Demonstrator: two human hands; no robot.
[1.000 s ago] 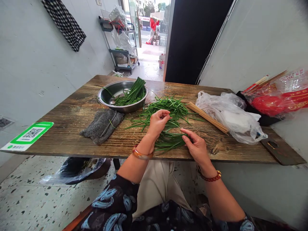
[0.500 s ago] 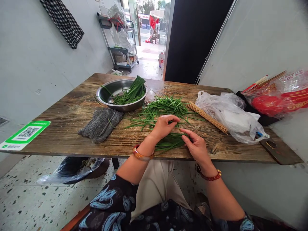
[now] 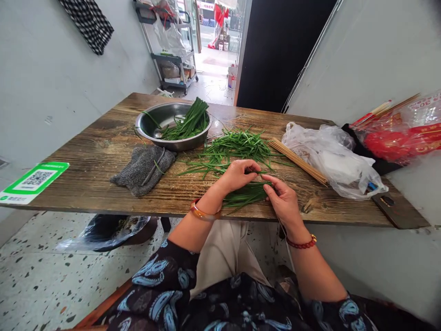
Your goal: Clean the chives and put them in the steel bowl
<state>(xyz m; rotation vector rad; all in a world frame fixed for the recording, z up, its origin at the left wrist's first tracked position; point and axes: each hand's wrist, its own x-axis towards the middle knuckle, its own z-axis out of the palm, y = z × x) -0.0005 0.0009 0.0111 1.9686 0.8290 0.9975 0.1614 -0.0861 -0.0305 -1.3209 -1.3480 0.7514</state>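
Close above the near edge of the table, my left hand (image 3: 240, 175) is closed in a pinch, with a bit of green leaf showing at its fingertips, apparently garlic chives. Facing it, my right hand (image 3: 283, 197) is closed, thumb and forefinger nearly meeting the left fingertips. A thin pale stick (image 3: 285, 236), seemingly a bamboo skewer, runs down from the right palm; its upper part is hidden. Beneath both hands lies a bunch of long garlic chives (image 3: 244, 195). Just beyond them spreads a looser pile of chives (image 3: 241, 145).
A steel basin (image 3: 139, 126) with more chives stands at the back left, a grey cloth (image 3: 143, 170) before it. Rightward lie a bundle of bamboo skewers (image 3: 299, 161), a plastic bag (image 3: 330, 156) and a dark phone-like slab (image 3: 401, 211). A lined bin (image 3: 120, 232) stands below.
The view has tilted down slightly, so the table sits higher. My hands stay close together over the chives; more of the thin stick shows below my right hand.
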